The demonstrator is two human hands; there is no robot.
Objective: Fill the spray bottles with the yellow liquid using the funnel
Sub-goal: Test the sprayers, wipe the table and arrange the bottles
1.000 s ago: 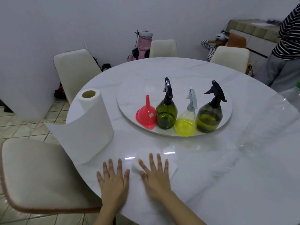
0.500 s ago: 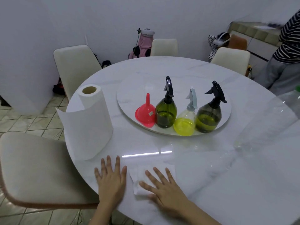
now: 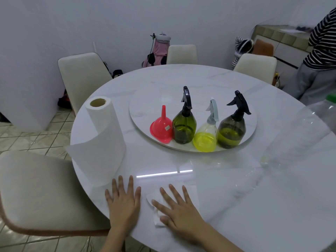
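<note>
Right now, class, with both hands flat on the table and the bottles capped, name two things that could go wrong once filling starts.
1. The funnel and three spray bottles stand packed close on the round tray; reaching for one may topple a neighbour.
2. The right hand presses a paper sheet at the table's near edge, far from the tray, so a spill may spread before it gets wiped.

Spray bottles: three, namely a green bottle (image 3: 184, 128), a clear bottle (image 3: 206, 138) and a dark bottle (image 3: 231, 131)
Funnel (image 3: 161, 129): one, red
Paper roll (image 3: 104, 140): one
Tissue (image 3: 190, 194): one, flat on the table
Turntable (image 3: 145, 110): one
Table (image 3: 254, 197): one
Chairs: four
Hands: two, left hand (image 3: 123, 202) and right hand (image 3: 177, 208)
</note>
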